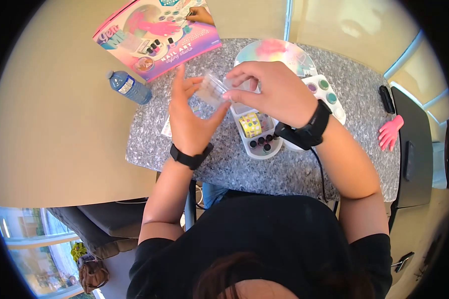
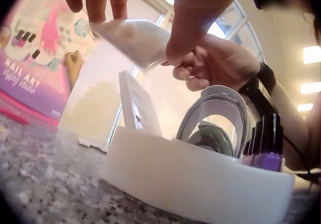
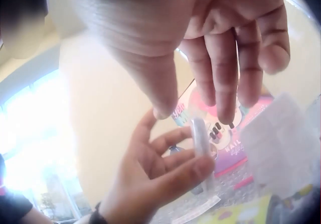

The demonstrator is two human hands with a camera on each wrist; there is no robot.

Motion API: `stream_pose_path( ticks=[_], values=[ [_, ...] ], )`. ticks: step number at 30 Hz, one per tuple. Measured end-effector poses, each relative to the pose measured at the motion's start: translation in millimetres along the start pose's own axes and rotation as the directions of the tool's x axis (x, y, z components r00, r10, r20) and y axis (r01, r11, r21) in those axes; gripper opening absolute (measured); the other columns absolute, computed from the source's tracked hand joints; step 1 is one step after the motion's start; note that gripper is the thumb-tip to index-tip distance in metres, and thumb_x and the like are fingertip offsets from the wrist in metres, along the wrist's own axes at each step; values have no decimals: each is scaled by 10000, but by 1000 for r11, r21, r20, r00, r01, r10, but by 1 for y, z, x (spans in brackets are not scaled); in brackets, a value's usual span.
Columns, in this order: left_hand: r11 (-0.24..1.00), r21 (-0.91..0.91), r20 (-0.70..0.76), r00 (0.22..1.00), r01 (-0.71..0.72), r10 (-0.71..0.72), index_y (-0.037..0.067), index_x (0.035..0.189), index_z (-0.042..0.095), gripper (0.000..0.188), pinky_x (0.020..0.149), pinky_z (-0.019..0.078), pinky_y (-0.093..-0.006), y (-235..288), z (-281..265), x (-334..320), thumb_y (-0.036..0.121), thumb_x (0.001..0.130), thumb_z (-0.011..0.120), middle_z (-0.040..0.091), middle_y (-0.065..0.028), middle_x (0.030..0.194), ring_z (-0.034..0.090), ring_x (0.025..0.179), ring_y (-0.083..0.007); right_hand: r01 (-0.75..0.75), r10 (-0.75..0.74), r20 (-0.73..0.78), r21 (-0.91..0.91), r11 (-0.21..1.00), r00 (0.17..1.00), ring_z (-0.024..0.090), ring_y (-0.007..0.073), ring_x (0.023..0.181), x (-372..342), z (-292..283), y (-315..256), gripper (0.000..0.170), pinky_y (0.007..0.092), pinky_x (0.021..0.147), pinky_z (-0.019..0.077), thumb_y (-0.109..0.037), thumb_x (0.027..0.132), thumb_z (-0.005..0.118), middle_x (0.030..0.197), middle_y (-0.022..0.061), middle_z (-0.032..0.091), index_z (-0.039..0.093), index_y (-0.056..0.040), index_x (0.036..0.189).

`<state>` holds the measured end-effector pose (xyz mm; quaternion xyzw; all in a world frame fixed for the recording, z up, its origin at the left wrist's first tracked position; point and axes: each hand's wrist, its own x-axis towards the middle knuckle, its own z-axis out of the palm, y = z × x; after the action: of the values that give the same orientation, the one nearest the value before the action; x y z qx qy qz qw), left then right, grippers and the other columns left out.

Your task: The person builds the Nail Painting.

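Note:
My left hand point(image 1: 189, 117) holds a flat, clear plastic case point(image 1: 212, 89) between thumb and fingers, above the table. In the left wrist view the case point(image 2: 133, 40) is tilted and shows cloudy contents. My right hand point(image 1: 279, 92) hovers close beside it, thumb tip near the case's edge; the right wrist view shows a gap between its thumb and loosely bent fingers point(image 3: 223, 78). Below the hands stands a white compartment tray point(image 2: 200, 179). It holds a yellow dotted roll point(image 1: 250, 124) and several small nail polish bottles point(image 2: 268, 143) with black caps.
A nail art box point(image 1: 159, 37) stands at the back left, with a water bottle point(image 1: 129, 87) beside it. Right of the tray lies a white palette point(image 1: 338, 110) with colored pots. A pink model hand point(image 1: 390, 132) lies near the granite table's point(image 1: 224, 174) right edge.

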<state>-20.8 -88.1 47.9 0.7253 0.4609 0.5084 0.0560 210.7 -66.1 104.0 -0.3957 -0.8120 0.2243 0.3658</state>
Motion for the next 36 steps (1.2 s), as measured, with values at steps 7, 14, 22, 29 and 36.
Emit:
stream_pose_path(
  ticks=[7,14,22,29,36],
  values=[
    [991,29,90,987,131,-133,42,1721,362,1209,991,621,-461,-3,-9,-5,155,732,1047,722,-192,1333,764,1161,-342,-19,9,-61,-160,987,998,790,345,913,2,2,16,139,446,788,607,-207,972,754,925,116,810,774,-93,1047],
    [946,162,473,820,279,-323,137,1685,465,1053,998,616,-441,-27,-4,-9,276,799,1017,786,-142,1309,781,1170,-310,-53,62,50,-164,985,997,779,346,917,-5,1,30,157,455,809,597,-220,1002,749,956,117,814,793,-86,1071],
    [988,153,670,737,-20,-89,156,1442,745,784,1128,524,-479,-45,-64,12,260,711,1011,779,-114,1382,711,1317,-339,7,-2,32,-139,990,999,766,343,936,-17,-10,18,202,458,822,588,-204,1000,771,972,103,805,774,-80,1160],
    [852,365,816,570,-376,-98,215,1418,736,735,1288,330,-552,-26,-76,-11,300,732,988,672,-36,1576,528,1544,-282,94,-87,60,-126,988,994,750,330,963,-20,-13,8,210,452,846,580,-201,1001,774,978,54,800,759,-101,1186],
    [866,324,780,625,-382,-16,170,1240,730,561,1285,324,-536,-21,-70,-7,275,747,976,691,-56,1515,536,1528,-267,156,-150,56,-132,979,987,743,326,968,-23,-5,15,197,457,849,575,-210,1004,774,962,37,791,744,-115,1174]
  ],
)
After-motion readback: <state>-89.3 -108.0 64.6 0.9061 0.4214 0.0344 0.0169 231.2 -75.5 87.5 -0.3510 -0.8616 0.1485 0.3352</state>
